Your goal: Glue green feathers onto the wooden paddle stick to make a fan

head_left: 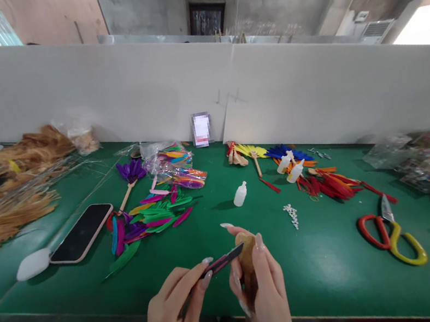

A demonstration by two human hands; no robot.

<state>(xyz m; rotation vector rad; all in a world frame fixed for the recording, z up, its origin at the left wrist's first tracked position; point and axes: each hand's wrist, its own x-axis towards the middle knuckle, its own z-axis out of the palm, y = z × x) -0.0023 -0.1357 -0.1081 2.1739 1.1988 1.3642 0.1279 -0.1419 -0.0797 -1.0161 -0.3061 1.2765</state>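
Near the table's front edge, my left hand is closed around a utility knife with a dark pink and black body. Its dark blade points right and meets a small tan wooden piece with a rounded top. My right hand grips that piece upright between thumb and fingers; its lower part is hidden by the hand. A white squeeze bottle stands just beyond both hands. To the right of it lies a little heap of white beads.
Scissors with red and yellow handles lie at right. Loose coloured feathers, a phone and a white case are at left. Feather fans and more bottles sit behind. A white partition borders the green table.
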